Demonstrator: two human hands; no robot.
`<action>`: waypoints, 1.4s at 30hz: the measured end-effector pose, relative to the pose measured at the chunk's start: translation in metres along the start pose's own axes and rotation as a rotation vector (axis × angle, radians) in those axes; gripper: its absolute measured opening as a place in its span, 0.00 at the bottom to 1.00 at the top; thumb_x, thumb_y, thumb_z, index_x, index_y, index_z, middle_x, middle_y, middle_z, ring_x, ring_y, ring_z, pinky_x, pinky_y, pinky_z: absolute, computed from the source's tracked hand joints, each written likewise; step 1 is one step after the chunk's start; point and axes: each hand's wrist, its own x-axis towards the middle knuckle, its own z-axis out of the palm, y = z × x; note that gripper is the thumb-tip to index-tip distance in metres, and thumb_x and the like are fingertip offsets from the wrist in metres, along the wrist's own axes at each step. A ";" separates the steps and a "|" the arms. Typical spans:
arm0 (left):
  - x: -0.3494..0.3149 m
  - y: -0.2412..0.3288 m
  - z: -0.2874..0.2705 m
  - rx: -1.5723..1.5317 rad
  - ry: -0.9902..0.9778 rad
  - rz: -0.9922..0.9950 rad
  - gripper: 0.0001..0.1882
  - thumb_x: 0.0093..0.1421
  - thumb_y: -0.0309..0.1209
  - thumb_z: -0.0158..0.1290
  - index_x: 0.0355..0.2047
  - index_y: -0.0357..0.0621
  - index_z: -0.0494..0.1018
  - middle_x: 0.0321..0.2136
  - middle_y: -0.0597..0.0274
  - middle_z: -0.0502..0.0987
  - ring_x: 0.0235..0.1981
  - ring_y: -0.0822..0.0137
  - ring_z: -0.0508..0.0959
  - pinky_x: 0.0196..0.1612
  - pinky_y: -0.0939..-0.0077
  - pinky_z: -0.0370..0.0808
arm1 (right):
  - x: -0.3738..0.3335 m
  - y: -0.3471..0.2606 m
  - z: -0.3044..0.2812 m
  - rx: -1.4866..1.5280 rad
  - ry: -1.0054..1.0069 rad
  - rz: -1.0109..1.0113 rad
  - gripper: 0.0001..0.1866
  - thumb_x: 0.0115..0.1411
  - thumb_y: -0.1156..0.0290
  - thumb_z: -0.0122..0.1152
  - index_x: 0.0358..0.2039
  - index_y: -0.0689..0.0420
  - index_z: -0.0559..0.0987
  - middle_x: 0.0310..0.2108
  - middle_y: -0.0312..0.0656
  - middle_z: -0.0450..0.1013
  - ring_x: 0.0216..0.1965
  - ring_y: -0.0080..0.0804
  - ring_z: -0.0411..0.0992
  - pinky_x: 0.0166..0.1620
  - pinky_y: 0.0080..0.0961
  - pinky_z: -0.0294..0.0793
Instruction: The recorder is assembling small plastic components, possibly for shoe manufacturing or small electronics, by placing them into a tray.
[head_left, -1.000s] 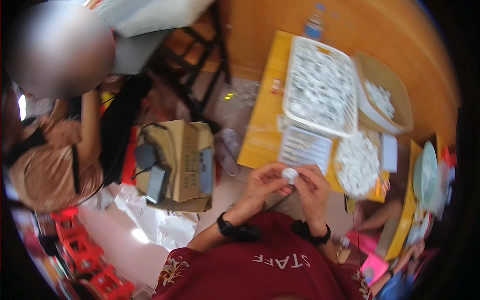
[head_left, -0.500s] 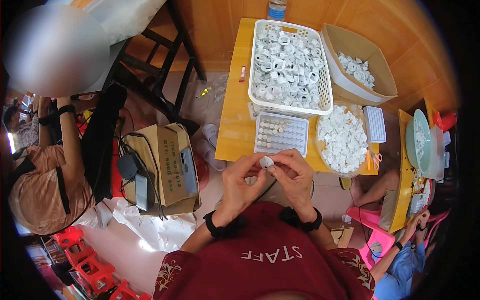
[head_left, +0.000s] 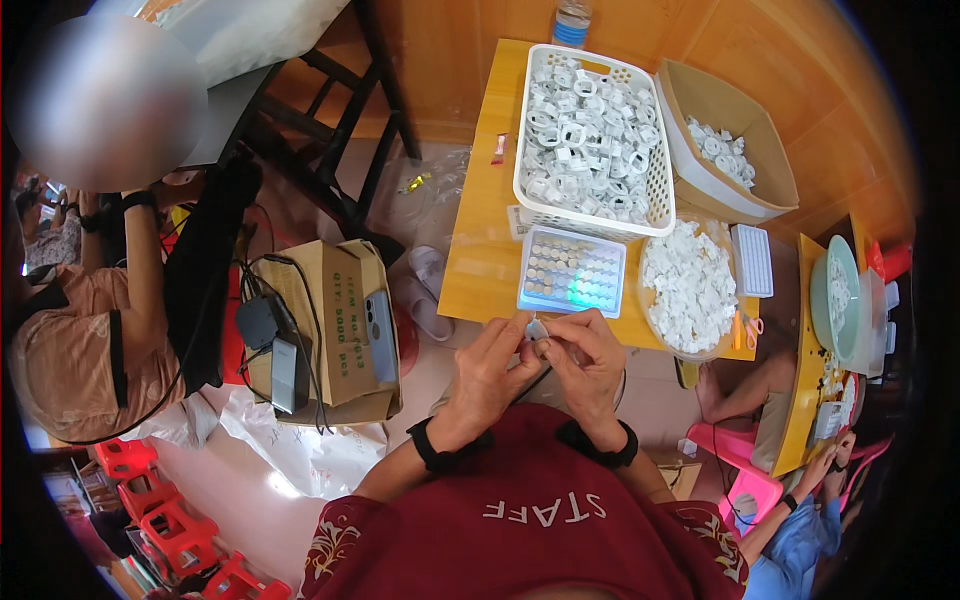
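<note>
In front of my chest, just off the table's near edge, my left hand (head_left: 487, 372) and my right hand (head_left: 584, 366) meet at the fingertips. Both are closed around a small white plastic part (head_left: 537, 329). A tiny roundish thing shows by my right thumb, too small to name. Just beyond my fingers lies a white tray (head_left: 524, 297) with rows of small round beige discs. Blue-white glare covers part of it. To its right, a round clear tub (head_left: 690, 352) is heaped with small white plastic pieces (head_left: 688, 285).
Behind the tray stands a white perforated basket (head_left: 655, 190) full of white ring-shaped parts. Right of it are a cardboard box (head_left: 735, 208), another white tray (head_left: 752, 262) and pink-handled scissors (head_left: 754, 327). An open carton (head_left: 345, 340) sits at left. People sit on both sides.
The white part has tilted between my fingertips and shows less of its face. My view has shifted slightly, and bluish glare now lies over the disc tray.
</note>
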 end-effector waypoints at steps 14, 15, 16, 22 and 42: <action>0.001 -0.003 0.000 0.034 -0.005 0.040 0.22 0.42 0.17 0.55 0.41 0.36 0.69 0.24 0.57 0.71 0.23 0.66 0.73 0.24 0.76 0.71 | -0.003 0.004 0.006 0.054 0.044 0.000 0.12 0.48 0.84 0.59 0.36 0.63 0.77 0.32 0.40 0.67 0.32 0.23 0.69 0.33 0.15 0.71; 0.002 -0.002 0.000 0.032 0.005 0.045 0.21 0.42 0.17 0.55 0.40 0.37 0.69 0.25 0.57 0.71 0.23 0.66 0.73 0.24 0.76 0.71 | -0.003 0.004 0.006 0.047 0.042 -0.002 0.12 0.48 0.84 0.59 0.36 0.63 0.76 0.32 0.40 0.67 0.33 0.24 0.69 0.34 0.15 0.71; 0.002 -0.002 0.000 0.029 0.015 0.050 0.21 0.42 0.17 0.54 0.40 0.37 0.70 0.25 0.57 0.71 0.23 0.66 0.73 0.24 0.76 0.71 | -0.003 0.004 0.006 0.039 0.040 -0.005 0.11 0.49 0.84 0.58 0.35 0.64 0.76 0.32 0.40 0.67 0.33 0.24 0.70 0.35 0.16 0.71; 0.012 0.010 -0.006 -0.162 -0.012 -0.046 0.21 0.43 0.17 0.53 0.42 0.38 0.71 0.26 0.56 0.72 0.25 0.65 0.74 0.29 0.75 0.71 | 0.000 0.006 0.004 0.378 0.099 0.183 0.09 0.52 0.84 0.55 0.35 0.66 0.75 0.33 0.39 0.67 0.33 0.27 0.72 0.36 0.18 0.73; 0.007 0.007 -0.005 -0.019 -0.073 0.036 0.21 0.42 0.15 0.53 0.40 0.34 0.70 0.26 0.55 0.72 0.23 0.64 0.75 0.26 0.76 0.73 | -0.006 0.000 0.003 0.125 0.094 0.020 0.11 0.48 0.85 0.59 0.35 0.64 0.76 0.33 0.40 0.67 0.32 0.22 0.69 0.33 0.13 0.71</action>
